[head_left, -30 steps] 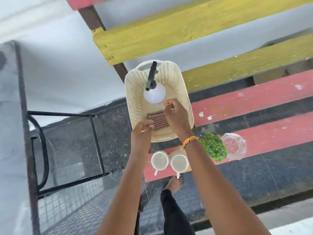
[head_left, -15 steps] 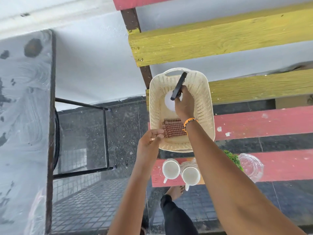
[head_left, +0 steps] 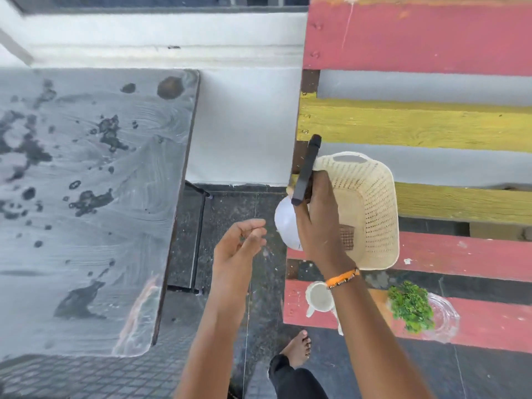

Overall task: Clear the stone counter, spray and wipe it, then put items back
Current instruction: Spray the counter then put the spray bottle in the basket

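The stone counter [head_left: 86,197] fills the left of the view and carries no objects; its grey surface shows swirled smears and dark blotches, which look like wet cleaner or residue. So the clearing step appears done, and the spraying and wiping seem at most partly done — putting the items back is clearly still ahead.

The right hand [head_left: 319,217] is wrapped round the neck of a white spray bottle [head_left: 285,223] with a black trigger head, holding it above the near-left edge of a cream plastic basket [head_left: 371,197]. The left hand [head_left: 239,249] is free between counter and bench, fingers loosely curled, holding nothing.

The removed items sit on a red-and-yellow slatted bench [head_left: 431,254] at the right: the basket with a brown beaded mat [head_left: 347,237] inside, a white cup [head_left: 318,296] partly hidden by the right forearm, a small green plant [head_left: 410,308] and a glass dish [head_left: 444,316] just beside it. A dark tiled floor gap separates bench from counter — nothing blocks the way across.
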`<state>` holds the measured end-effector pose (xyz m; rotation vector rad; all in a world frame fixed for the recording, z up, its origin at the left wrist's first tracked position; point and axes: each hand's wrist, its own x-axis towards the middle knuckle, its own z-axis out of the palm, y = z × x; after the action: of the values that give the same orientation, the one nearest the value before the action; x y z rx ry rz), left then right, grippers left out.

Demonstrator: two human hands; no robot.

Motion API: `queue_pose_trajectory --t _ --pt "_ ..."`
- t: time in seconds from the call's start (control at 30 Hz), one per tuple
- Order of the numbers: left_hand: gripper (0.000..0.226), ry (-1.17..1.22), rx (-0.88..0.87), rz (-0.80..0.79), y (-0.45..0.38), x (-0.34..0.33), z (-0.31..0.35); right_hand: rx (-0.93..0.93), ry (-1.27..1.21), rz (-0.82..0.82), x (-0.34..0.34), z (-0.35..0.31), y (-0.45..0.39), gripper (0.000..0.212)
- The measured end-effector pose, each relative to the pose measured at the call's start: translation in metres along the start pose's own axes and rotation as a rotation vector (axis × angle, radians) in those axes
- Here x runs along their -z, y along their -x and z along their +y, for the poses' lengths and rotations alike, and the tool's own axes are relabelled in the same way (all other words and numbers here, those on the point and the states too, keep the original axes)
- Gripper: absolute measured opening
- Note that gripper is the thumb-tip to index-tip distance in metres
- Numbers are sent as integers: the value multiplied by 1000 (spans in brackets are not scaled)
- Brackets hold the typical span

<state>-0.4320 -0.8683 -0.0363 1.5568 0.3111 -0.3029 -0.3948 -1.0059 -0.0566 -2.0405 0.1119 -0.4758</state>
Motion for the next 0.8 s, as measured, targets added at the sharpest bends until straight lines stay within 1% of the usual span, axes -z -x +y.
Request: queue_pose_trajectory --t 0.07,0.13,0.2,0.27,0.3,0.4,0.47,0.57,0.6,0.67,0.8 --pt "20 60 -46 39 9 36 16 57 9 -63 -18 -38 15 9" --pt "24 112 -84 75 20 79 33 79 32 -107 -42 -77 32 17" --pt "23 150 -111 119 32 124 47 111 14 -140 -70 -118 50 25" --pt "20 195 -131 175 49 182 58 128 -57 -187 -104 -164 68 20" --pt "19 204 -131 190 53 199 60 113 -99 -198 -114 -177 73 16" --pt "18 232 -123 257 68 263 68 105 -166 -205 -157 -219 88 19" --pt "19 262 -143 322 77 314 74 98 -214 -258 -192 -250 103 21" --pt "19 294 -176 435 88 387 79 64 -301 -378 -249 -292 122 43" --pt "18 299 -181 457 90 403 80 29 -333 -416 -261 -302 126 48" --pt "16 313 -189 505 93 435 80 -35 -401 -473 -290 -322 132 43" --pt "16 335 -179 574 90 491 76 -84 -489 -514 -354 -355 136 38"
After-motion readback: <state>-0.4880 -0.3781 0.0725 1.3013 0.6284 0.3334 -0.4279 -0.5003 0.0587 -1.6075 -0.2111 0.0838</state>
